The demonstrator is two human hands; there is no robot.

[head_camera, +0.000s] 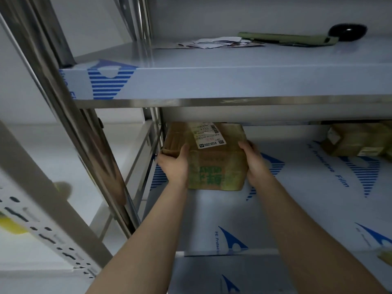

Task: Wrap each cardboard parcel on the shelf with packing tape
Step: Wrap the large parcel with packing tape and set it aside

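Cardboard parcel (pixel 210 158) at 12 o'clock on film-covered lower shelf (pixel 297 209), left hand (pixel 172 164) and right hand (pixel 255 164) on its sides, fingers (pixel 184 150) clamped on it. Second parcel (pixel 358 141) at 2 o'clock. Upper shelf (pixel 212 81) overhangs, carrying papers (pixel 214 42). Steel upright (pixel 84 134) at 10.

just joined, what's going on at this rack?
A person is reaching into the steel rack with both hands on a cardboard parcel that sits at the left end of the lower shelf. The left hand grips its near left corner and the right hand holds its right side. A shipping label faces up on top. A second parcel lies untouched farther right on the same shelf.
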